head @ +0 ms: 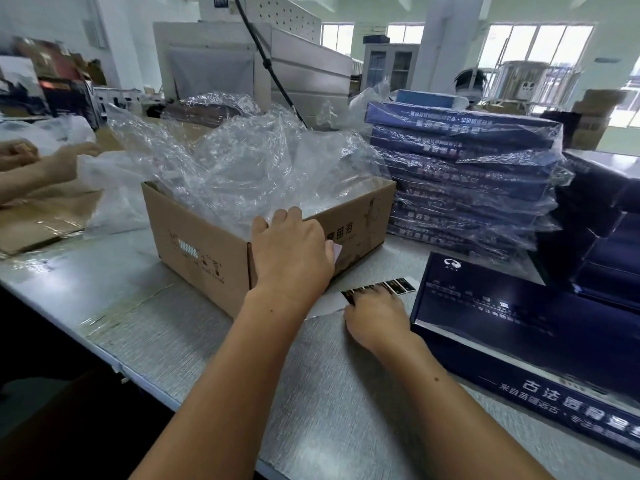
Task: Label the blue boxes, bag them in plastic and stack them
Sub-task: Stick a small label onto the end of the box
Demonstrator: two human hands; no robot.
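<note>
The left hand (294,251) rests on the near corner of an open cardboard carton (207,251), fingers (287,216) curled over the top edge and lying against the clear plastic bags (249,168) that fill and overflow the carton. A small pale label (337,252) shows at the thumb side of this hand; whether the hand grips it cannot be told.

The right hand (375,317) lies palm down on the grey textured surface (329,393), just beside the carton and to the left of an unbagged blue box (540,337). Its fingers press on a strip of dark labels (384,288) (the strip extends toward the blue box, with its far end free on the surface). The fingers are flattened, not clenched.

The unbagged blue box lies flat at the right of the surface, white lettering on its lid and on the near side wall. Behind it, a stack of bagged blue boxes (471,181) stands beside the carton, each box wrapped in clear plastic. Further dark blue boxes (602,244) are piled at the far right.

At the left edge, the hands of a second person (41,161) work over flat cardboard (38,220) and white plastic.
</note>
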